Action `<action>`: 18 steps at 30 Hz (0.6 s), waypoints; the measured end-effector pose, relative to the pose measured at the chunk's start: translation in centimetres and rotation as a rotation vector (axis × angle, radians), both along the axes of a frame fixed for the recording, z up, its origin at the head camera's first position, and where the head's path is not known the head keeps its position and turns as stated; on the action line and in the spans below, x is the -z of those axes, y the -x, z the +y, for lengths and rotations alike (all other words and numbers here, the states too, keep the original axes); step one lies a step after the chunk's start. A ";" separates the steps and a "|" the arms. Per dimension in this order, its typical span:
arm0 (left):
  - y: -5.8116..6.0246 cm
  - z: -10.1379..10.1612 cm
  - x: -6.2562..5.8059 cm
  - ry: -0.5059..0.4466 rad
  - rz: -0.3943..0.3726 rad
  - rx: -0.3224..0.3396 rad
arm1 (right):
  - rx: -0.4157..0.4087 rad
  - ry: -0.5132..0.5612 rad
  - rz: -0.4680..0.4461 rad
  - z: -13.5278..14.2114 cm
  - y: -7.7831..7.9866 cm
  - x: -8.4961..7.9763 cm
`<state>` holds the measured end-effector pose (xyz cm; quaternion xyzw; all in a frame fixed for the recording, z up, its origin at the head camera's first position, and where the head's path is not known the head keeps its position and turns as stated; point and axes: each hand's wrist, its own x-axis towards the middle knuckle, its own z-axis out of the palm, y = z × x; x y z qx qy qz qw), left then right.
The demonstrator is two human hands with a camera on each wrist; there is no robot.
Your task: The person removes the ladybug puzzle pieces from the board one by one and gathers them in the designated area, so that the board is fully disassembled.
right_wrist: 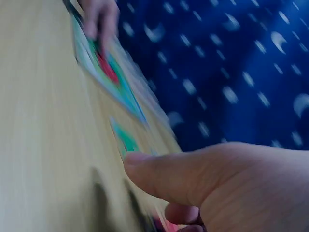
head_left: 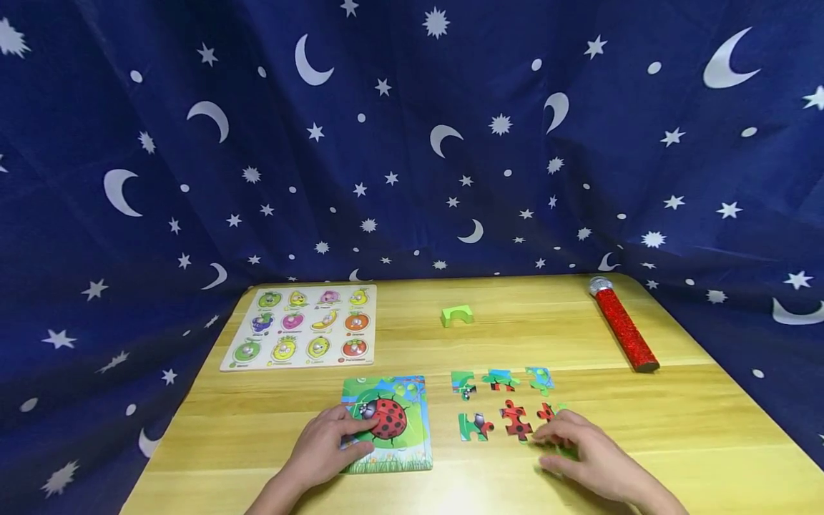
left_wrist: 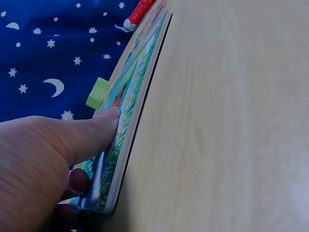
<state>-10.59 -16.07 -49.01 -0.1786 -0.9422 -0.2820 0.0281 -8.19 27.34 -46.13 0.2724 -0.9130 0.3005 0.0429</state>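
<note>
A square ladybug puzzle board [head_left: 402, 458] lies flat near the middle front of the table. My left hand [head_left: 325, 443] rests on its left side, index finger and thumb extended over the picture; the thumb [left_wrist: 99, 130] touches the surface in the left wrist view. Several loose puzzle pieces lie to the right, among them a spotted red piece [head_left: 517, 420] and a green piece with a ladybug's head [head_left: 475, 427]. Over the rightmost pieces is my right hand [head_left: 589, 454], thumb and fingers apart. It partly hides a red-and-green piece [head_left: 546, 412]. The right wrist view is blurred.
A fruit peg board [head_left: 335, 340] lies at the back left. A small green arch block [head_left: 447, 317] stands at the back middle. Toward the right lies a red glittery microphone [head_left: 624, 325]. Behind the table hangs a dark blue star-and-moon cloth [head_left: 399, 214].
</note>
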 end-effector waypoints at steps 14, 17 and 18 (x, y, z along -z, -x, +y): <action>0.0 -0.1 0.1 0.003 -0.026 0.002 | -0.209 -0.090 -0.149 -16.5 3.4 -1.2; 0.0 -0.2 0.1 0.012 -0.025 0.000 | -0.188 -0.145 -0.108 -18.1 3.4 -0.4; 0.0 -0.3 0.1 0.012 -0.022 -0.001 | -0.179 -0.158 -0.097 -18.4 3.4 -0.3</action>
